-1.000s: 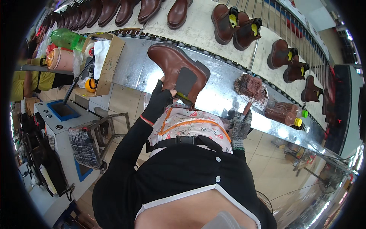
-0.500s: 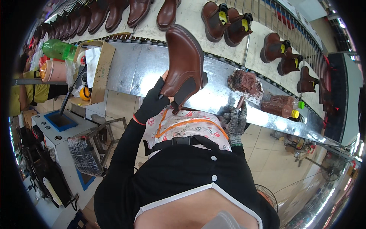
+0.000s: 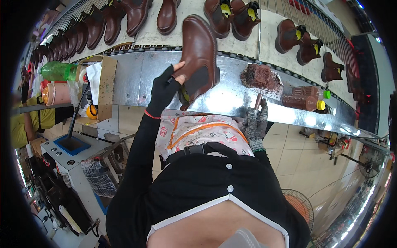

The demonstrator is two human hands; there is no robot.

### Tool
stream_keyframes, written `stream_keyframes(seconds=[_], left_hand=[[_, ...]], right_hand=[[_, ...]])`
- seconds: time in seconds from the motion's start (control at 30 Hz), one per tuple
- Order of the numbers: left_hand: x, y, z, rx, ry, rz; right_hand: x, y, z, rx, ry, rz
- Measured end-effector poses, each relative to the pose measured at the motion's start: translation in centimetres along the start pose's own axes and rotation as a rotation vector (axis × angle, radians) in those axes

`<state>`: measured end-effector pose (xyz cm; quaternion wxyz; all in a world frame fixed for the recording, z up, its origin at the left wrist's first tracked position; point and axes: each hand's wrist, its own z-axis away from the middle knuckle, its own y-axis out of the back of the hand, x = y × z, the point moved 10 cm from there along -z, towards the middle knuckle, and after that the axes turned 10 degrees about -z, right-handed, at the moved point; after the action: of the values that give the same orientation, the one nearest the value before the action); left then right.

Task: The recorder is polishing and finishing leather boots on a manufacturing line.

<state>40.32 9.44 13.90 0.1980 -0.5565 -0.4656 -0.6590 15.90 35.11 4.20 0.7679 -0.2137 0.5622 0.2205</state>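
A brown leather ankle boot (image 3: 197,45) with dark elastic side panels is in my left hand (image 3: 162,91), which wears a black fingerless glove. Two bare fingertips press on the boot's side near the ankle; the toe points away from me and the opening, with a yellow lining, faces me. My right hand (image 3: 257,128), in a grey knit glove, is closed around a short brown stick-like tool (image 3: 258,102) near the bench edge. What its far end is, I cannot tell. Just beyond lies a dark reddish-brown, crumpled lump (image 3: 262,77) on a stained white sheet.
Brown boots (image 3: 167,18) line the roller conveyor (image 3: 188,39) behind the metal bench (image 3: 138,78). Bottles of brown liquid (image 3: 300,104) lie on the right. A cardboard box (image 3: 108,82) with a white cloth stands left, near a green bottle (image 3: 58,71). Another person's arm shows at far left.
My left hand has shifted from the boot's opening to its side, and the boot has turned slightly more upright. My right hand still holds the stick-like tool. The whole view has shifted a little.
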Motion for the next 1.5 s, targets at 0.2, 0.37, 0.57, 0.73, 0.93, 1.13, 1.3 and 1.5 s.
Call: stream_keyframes(seconds=[0.2, 0.37, 0.57, 0.73, 0.93, 1.13, 1.3, 1.5], left_hand=[[-3.0, 0.7, 0.6, -0.049, 0.163, 0.138], [-3.9, -0.4, 2.5, -0.102, 0.229, 0.196], [-3.7, -0.8, 2.3, -0.133, 0.263, 0.154], [-3.4, -0.8, 2.2, -0.146, 0.252, 0.136], [-4.1, -0.5, 2.9, -0.133, 0.249, 0.181], [-4.4, 0.0, 3.6, -0.091, 0.231, 0.180], [-4.3, -0.2, 3.4, -0.090, 0.236, 0.150], [-4.0, -0.3, 3.3, -0.093, 0.244, 0.144]], right_hand=[[-3.0, -0.9, 0.0, -0.055, 0.018, -0.178], [-2.1, -2.2, 1.0, -0.084, -0.157, -0.246], [-3.9, -1.9, 0.8, -0.086, -0.007, -0.323], [-3.2, -2.2, 1.0, -0.052, -0.132, -0.358], [-4.8, -1.3, 0.9, -0.011, 0.026, -0.218], [-3.3, -3.8, 2.1, -0.225, -0.247, -0.345], [-6.0, -8.3, 3.2, -0.599, -0.004, 0.335], [-8.7, -12.0, 4.6, -0.813, 0.373, 0.566]])
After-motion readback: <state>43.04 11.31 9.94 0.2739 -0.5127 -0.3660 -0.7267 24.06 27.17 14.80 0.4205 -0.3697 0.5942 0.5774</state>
